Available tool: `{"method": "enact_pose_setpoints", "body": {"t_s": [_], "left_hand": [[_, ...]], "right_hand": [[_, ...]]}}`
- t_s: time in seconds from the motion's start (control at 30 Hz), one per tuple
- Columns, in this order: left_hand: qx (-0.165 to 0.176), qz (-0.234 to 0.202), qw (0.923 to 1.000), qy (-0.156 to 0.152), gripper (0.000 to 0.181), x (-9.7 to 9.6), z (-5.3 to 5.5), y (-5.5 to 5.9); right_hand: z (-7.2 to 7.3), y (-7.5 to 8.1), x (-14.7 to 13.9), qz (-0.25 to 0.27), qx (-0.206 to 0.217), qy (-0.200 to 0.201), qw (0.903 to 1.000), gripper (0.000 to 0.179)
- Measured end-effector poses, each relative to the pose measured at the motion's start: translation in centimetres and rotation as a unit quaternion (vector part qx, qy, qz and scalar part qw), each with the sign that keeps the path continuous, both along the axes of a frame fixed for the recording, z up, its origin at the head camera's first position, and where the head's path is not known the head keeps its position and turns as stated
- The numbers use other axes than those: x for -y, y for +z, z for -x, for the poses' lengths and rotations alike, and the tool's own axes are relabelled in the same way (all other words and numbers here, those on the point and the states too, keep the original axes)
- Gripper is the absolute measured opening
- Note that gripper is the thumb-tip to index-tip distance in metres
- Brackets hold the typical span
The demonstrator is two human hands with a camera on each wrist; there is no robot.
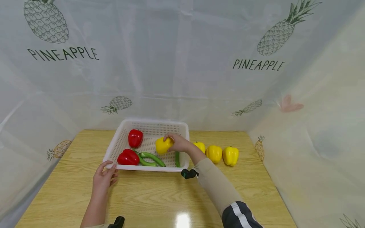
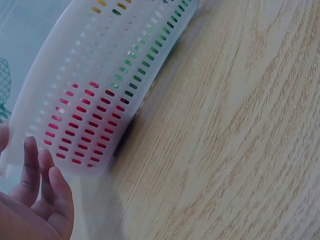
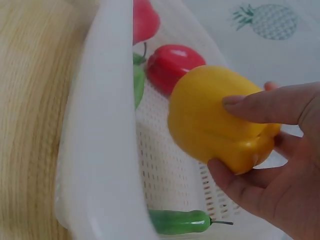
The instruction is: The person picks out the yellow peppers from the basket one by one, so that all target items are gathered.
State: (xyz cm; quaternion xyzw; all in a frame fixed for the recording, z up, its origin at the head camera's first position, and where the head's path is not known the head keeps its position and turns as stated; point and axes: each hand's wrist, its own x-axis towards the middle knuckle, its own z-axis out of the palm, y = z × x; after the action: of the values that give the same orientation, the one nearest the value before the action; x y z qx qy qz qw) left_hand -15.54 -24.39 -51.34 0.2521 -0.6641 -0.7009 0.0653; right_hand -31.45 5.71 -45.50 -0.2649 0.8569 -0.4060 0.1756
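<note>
A yellow bell pepper [image 1: 163,146] is in my right hand [image 1: 178,143], held inside the white basket [image 1: 170,169]. In the right wrist view, thumb and fingers grip the yellow bell pepper [image 3: 215,115] from its sides. At the basket's near-left corner, my left hand [image 1: 104,177] pinches the rim; the left wrist view shows its other fingers [image 2: 31,162] against the outer wall. Two red bell peppers [image 1: 135,138] lie on the basket's left side. Green chili peppers [image 1: 154,158] lie near its front wall, and another green chili [image 1: 177,159] lies at the right.
Three yellow bell peppers [image 1: 230,155] stand in a row on the wooden table [image 1: 154,193], right of the basket; my right arm partly covers the nearest. A pineapple-printed sheet [image 1: 159,63] hangs behind the table and along its sides.
</note>
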Motion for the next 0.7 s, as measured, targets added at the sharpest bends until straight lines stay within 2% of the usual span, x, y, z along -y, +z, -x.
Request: {"method": "enact_pose_setpoints", "body": {"t_s": [0.47, 0.6, 0.7], "left_hand": [[0.008, -0.007, 0.9999, -0.002, 0.035, 0.1, 0.2, -0.1], [0.005, -0.019, 0.9998, 0.000, 0.033, 0.0, 0.2, 0.0], [0.004, -0.023, 0.9997, -0.001, 0.034, -0.1, 0.1, 0.1]], "right_hand": [[-2.9, 0.2, -2.5, 0.103, 0.055, -0.039, 0.9924, 0.040], [-4.2, 0.3, -3.3, 0.156, 0.071, -0.058, 0.9834, 0.040], [-5.0, 0.2, -3.9, 0.198, 0.086, -0.090, 0.9722, 0.042]]}}
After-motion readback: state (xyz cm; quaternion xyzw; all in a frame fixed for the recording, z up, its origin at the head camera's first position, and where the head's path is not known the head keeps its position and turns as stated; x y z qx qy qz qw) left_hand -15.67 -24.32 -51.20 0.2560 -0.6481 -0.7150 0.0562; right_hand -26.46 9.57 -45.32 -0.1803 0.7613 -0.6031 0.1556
